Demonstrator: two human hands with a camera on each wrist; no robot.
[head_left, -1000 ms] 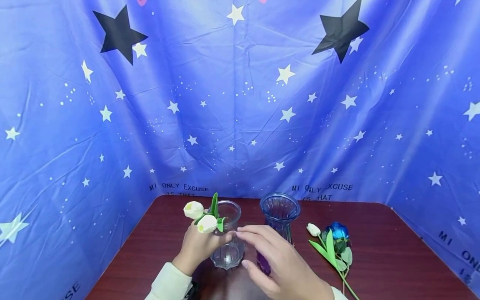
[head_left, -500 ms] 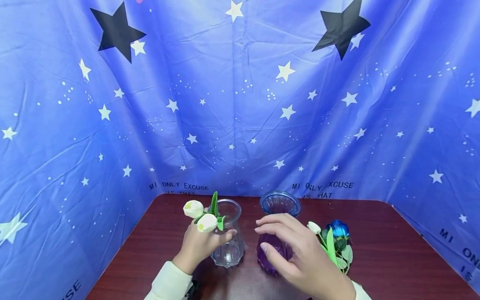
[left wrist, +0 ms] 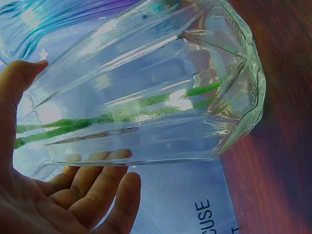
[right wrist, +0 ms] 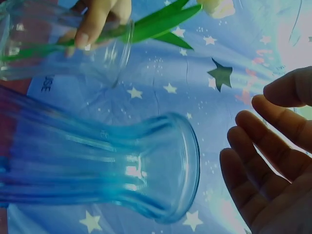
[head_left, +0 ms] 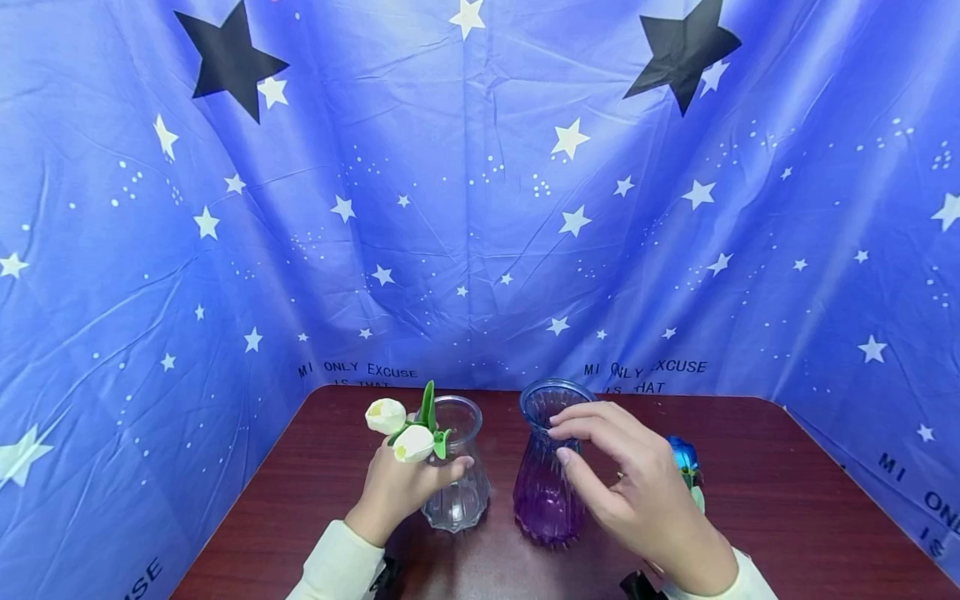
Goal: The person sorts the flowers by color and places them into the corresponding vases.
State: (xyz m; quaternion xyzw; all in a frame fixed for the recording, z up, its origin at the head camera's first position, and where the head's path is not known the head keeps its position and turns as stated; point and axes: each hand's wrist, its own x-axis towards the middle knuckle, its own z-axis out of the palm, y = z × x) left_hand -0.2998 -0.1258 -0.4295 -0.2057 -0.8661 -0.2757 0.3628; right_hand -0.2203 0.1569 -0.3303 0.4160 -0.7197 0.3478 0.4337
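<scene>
My left hand (head_left: 397, 487) is curled about the upper part of a clear glass vase (head_left: 459, 507), thumb on the near side. Two white tulips (head_left: 414, 444) lean out of that vase to the left; their green stems (left wrist: 156, 100) show through the glass in the left wrist view. Beside it stands a glass vase tinted blue at the rim and purple below (head_left: 550, 500). In front of its right side, my right hand (head_left: 641, 483) hovers with fingers loosely bent and nothing in them. The right wrist view shows these fingers (right wrist: 248, 170) apart from the blue rim.
A blue rose (head_left: 684, 454) lies at the right of the dark red table (head_left: 787, 500), partly covered by my right hand. Behind the table hangs a blue cloth (head_left: 465, 250) printed with stars. Dark bands show by both sleeves.
My right hand has moved right and up, away from the left hand to the blue-purple vase's rim. It now covers the white tulip lying by the rose. My left hand stays put.
</scene>
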